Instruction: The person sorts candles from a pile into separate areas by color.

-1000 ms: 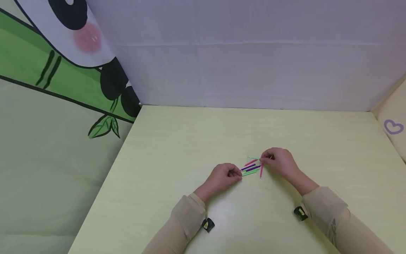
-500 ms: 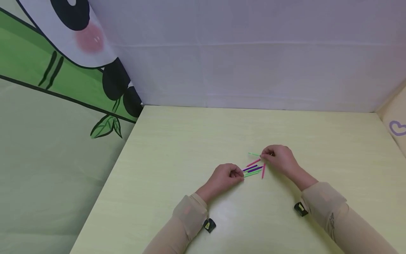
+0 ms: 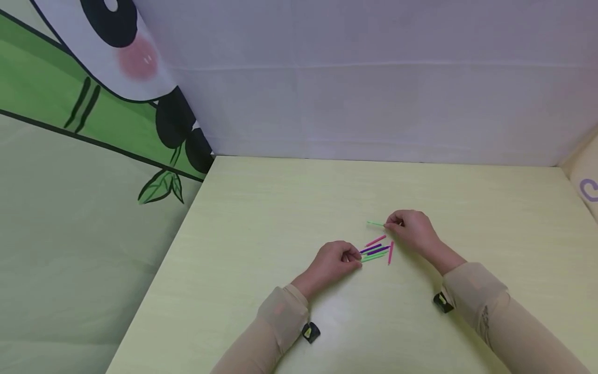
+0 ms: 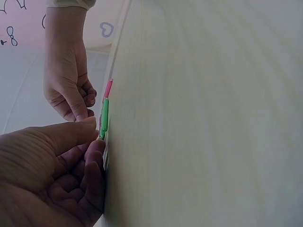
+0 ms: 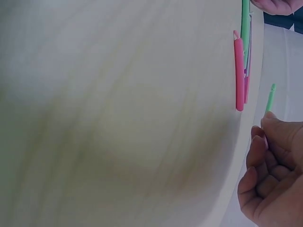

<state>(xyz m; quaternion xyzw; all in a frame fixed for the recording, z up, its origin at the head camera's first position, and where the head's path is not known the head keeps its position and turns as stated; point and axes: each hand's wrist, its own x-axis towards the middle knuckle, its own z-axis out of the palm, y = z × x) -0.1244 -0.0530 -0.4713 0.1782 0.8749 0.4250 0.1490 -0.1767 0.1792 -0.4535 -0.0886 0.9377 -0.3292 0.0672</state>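
A small group of thin coloured sticks, shaped like slim candles with narrowed tips, lies on the table. Two purple sticks [image 3: 378, 250] and green sticks [image 3: 372, 257] lie close together. One pink stick [image 3: 376, 241] slants behind them and another pink stick [image 3: 391, 253] lies crosswise at their right end. My left hand [image 3: 333, 261] pinches the near ends of the group between thumb and fingers, its grip partly hidden. Beyond them my right hand [image 3: 413, 230] pinches a single thin green stick [image 5: 271, 98] by one end, its free end pointing left, apart from the group.
The pale wooden table [image 3: 280, 208] reaches back to a white cloth wall [image 3: 350, 104]. At the left hangs a cloth [image 3: 60, 234] with a cartoon print. A small dark device [image 3: 310, 332] sits by the left cuff and another dark device [image 3: 443, 302] by the right cuff.
My right hand has drawn its green stick away from the group, toward the back of the table. My left hand stays at the group. The head view has shifted slightly.
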